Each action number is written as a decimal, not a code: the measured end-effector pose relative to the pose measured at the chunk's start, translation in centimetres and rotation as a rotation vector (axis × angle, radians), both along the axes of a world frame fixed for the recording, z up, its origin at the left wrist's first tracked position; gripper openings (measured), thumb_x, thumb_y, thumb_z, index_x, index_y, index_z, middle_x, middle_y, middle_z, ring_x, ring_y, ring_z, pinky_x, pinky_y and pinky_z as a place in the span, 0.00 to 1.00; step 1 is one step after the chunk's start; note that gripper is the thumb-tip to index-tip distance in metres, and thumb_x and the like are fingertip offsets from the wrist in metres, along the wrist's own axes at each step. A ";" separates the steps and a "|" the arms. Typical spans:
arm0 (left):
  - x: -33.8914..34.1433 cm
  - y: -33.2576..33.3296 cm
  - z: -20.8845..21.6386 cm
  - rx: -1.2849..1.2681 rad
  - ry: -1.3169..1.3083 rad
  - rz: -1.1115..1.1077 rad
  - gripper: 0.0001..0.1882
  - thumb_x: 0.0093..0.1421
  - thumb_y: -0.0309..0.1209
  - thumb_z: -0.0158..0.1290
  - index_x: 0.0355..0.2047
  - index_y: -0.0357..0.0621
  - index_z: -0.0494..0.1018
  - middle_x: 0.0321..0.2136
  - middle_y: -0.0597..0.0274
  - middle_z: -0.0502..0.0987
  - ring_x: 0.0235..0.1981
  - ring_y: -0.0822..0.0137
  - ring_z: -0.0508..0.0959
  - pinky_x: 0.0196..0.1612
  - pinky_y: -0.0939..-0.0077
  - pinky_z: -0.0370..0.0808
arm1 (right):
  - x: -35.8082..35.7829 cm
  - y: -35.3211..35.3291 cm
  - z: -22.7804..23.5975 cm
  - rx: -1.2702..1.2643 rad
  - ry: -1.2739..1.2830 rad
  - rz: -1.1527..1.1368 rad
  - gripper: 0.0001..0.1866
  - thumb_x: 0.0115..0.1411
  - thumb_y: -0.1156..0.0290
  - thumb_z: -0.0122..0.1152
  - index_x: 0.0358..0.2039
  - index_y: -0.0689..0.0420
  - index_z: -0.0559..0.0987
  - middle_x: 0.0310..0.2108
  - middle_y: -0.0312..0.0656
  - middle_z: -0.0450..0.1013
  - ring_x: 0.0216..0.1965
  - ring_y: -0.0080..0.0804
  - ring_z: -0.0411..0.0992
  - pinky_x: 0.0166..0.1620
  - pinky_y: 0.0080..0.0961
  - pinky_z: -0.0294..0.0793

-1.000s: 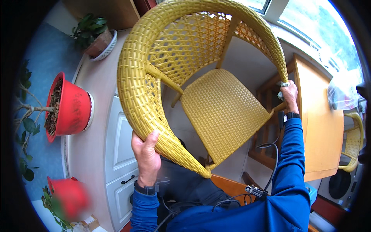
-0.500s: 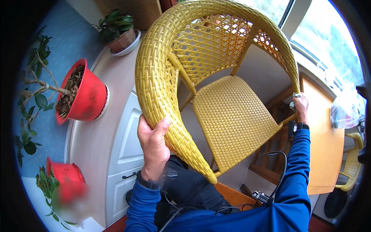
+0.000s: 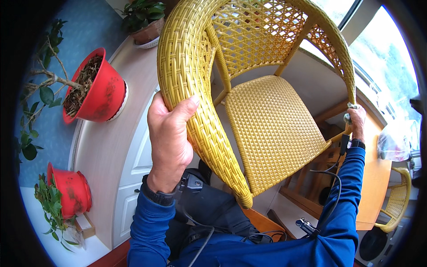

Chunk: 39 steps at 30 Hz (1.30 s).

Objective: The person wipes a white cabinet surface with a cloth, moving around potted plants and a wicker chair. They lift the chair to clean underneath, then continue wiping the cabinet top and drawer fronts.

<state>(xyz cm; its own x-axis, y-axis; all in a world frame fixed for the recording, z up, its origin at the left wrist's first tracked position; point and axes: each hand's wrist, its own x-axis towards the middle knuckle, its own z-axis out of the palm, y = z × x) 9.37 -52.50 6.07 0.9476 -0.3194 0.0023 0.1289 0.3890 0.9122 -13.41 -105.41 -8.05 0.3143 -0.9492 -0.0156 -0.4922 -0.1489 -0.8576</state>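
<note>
A yellow woven wicker armchair [image 3: 275, 131] fills the middle of the view, its curved back toward the far side and its seat facing me at a tilt. My left hand [image 3: 170, 133] is closed around the thick rolled left armrest, thumb on top. At the other armrest, on the right, my right hand [image 3: 358, 123] grips the front end with a small pale cloth [image 3: 348, 117] bunched between hand and wicker. The chair's feet are hidden below the seat.
Red flowerpots [image 3: 100, 91] with plants stand along a pale cabinet top [image 3: 106, 147] at left; a brown pot [image 3: 149, 32] sits farther back. An orange-brown wooden table [image 3: 367, 187], a clear plastic bag [image 3: 395, 144] and another wicker chair [image 3: 396, 202] are at right. A cable [image 3: 331, 178] hangs by my right arm.
The chair has shifted slightly to the right in view, and both hands moved with their armrests, still gripping. My left hand appears larger and a little higher.
</note>
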 end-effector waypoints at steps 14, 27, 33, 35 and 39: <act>0.7 0.0 -0.6 0.081 0.087 0.008 0.18 0.58 0.18 0.59 0.49 0.33 0.70 0.42 0.55 0.80 0.39 0.68 0.81 0.48 0.70 0.80 | -0.1 -1.1 -1.1 -0.058 0.163 0.018 0.14 0.54 0.75 0.63 0.42 0.57 0.84 0.26 0.38 0.79 0.22 0.26 0.78 0.29 0.25 0.80; 1.6 1.4 -6.3 0.052 0.155 0.004 0.23 0.58 0.18 0.60 0.53 0.33 0.67 0.45 0.57 0.78 0.43 0.69 0.79 0.52 0.70 0.78 | 0.2 -0.5 -0.3 -0.187 0.329 -0.009 0.16 0.54 0.72 0.64 0.43 0.62 0.83 0.32 0.43 0.79 0.29 0.29 0.79 0.36 0.30 0.82; 1.7 0.8 -6.2 0.148 0.166 0.007 0.23 0.58 0.20 0.60 0.53 0.33 0.66 0.46 0.57 0.77 0.44 0.70 0.79 0.52 0.72 0.78 | 0.7 -1.2 -1.3 -0.125 0.371 -0.046 0.14 0.55 0.74 0.61 0.43 0.61 0.79 0.28 0.40 0.76 0.26 0.28 0.75 0.31 0.30 0.79; 1.8 0.4 -6.2 0.151 0.160 0.008 0.24 0.58 0.20 0.60 0.54 0.33 0.65 0.46 0.57 0.77 0.44 0.70 0.79 0.52 0.72 0.78 | 0.2 -1.1 -1.7 -0.124 0.464 -0.050 0.13 0.56 0.74 0.61 0.43 0.60 0.78 0.29 0.40 0.76 0.25 0.28 0.75 0.30 0.30 0.79; 3.3 -0.7 -7.1 0.217 0.148 -0.016 0.23 0.60 0.21 0.60 0.54 0.33 0.66 0.45 0.57 0.77 0.43 0.70 0.78 0.52 0.73 0.77 | -1.9 -0.8 -2.8 -0.114 0.417 -0.064 0.10 0.56 0.73 0.61 0.39 0.59 0.78 0.28 0.41 0.77 0.25 0.29 0.78 0.28 0.29 0.79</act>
